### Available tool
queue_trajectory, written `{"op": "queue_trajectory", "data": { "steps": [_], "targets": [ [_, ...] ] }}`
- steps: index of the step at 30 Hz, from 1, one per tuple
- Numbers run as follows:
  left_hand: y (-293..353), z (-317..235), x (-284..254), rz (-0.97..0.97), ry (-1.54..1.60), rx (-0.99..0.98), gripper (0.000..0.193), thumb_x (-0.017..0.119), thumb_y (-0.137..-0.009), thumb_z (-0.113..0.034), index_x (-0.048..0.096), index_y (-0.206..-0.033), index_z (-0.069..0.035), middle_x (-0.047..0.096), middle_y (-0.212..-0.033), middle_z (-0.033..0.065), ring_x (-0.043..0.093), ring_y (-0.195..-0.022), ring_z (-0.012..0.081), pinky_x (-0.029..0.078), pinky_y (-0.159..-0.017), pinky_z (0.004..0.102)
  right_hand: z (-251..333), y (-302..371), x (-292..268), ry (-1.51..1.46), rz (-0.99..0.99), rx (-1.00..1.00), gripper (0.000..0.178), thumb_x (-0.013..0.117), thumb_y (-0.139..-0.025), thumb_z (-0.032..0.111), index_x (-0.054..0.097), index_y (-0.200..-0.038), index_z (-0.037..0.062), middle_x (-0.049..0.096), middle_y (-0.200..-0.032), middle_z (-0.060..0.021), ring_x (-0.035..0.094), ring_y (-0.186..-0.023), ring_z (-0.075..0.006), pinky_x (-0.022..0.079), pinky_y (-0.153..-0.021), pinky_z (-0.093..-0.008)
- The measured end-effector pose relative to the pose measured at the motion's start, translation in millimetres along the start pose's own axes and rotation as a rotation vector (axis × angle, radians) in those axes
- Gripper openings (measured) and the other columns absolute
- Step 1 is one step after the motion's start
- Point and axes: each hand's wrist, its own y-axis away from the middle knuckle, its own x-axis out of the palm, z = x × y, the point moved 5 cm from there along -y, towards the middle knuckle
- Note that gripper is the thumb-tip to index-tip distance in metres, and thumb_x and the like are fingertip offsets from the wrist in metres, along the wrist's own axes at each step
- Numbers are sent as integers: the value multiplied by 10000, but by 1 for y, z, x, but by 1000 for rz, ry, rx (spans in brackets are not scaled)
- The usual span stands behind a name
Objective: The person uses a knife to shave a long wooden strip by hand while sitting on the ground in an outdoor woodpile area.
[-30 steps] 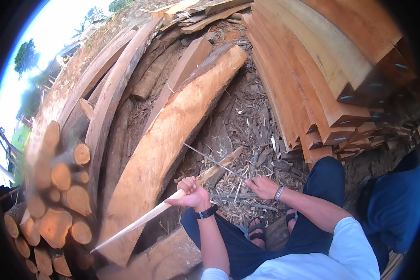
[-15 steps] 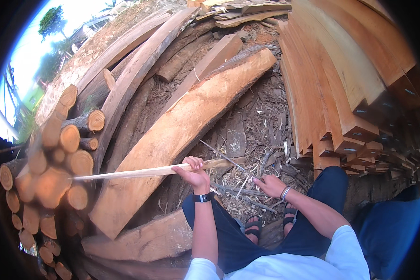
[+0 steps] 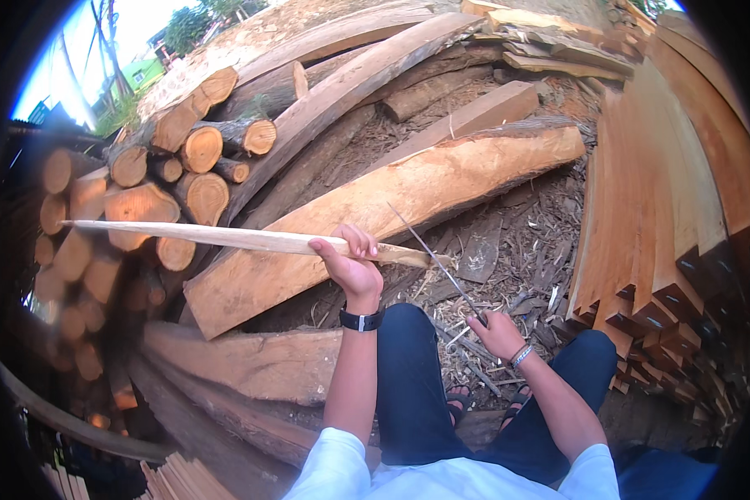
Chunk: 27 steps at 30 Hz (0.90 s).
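Observation:
A long, pale wooden stick [image 3: 250, 239], narrowing to a thin tip at its left end, lies across my left hand [image 3: 355, 273], which is closed around it toward its right end. In my right hand [image 3: 500, 335] is the dark handle of a long, thin-bladed knife [image 3: 417, 237]. Its blade slants up and left, crossing the view of the stick's right end; whether the two touch, I cannot tell. Behind the stick lies a thick wooden slab [image 3: 492, 158] with bark along its lower edge.
Stacked cut logs [image 3: 204, 197] stand at the left. Sawn planks [image 3: 633, 208] are piled at the right. A long beam [image 3: 367, 71] and more boards [image 3: 558, 50] lie farther off. Wood shavings [image 3: 450, 317] cover the ground by my feet, and another slab [image 3: 250, 358] lies near my left knee.
The view has swung left, so the log stack shows more fully. My left hand still grips the stick and my right hand the knife; the blade now crosses the stick's right end in view.

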Motion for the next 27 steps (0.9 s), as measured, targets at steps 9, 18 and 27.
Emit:
{"op": "queue_trajectory", "data": {
  "steps": [9,18,27],
  "targets": [
    [-20,-117,-40,-181,-199,264,697,226,-896,-730,247,-526,-139,242,-496,-13,230,-445,115,224,-446,246,98,-65,-3,113,294,-352,528,551,-895,438,591,-728,-62,583,-650,-255,600,-686,-426,468,-678,-473],
    [18,-96,-147,-354,-321,187,665,235,-926,-684,227,-538,-143,214,-479,-20,205,-416,103,173,-424,241,68,-65,122,26,564,-387,559,496,-925,467,628,-767,-53,613,-689,-262,620,-689,-407,478,-694,-468],
    [50,-47,-235,-349,-392,99,655,264,-940,-653,246,-545,-131,237,-488,-19,199,-424,100,182,-421,249,47,-11,203,-110,537,-296,562,469,-939,435,637,-781,-78,612,-728,-306,615,-767,-454,473,-759,-493]
  ]
}}
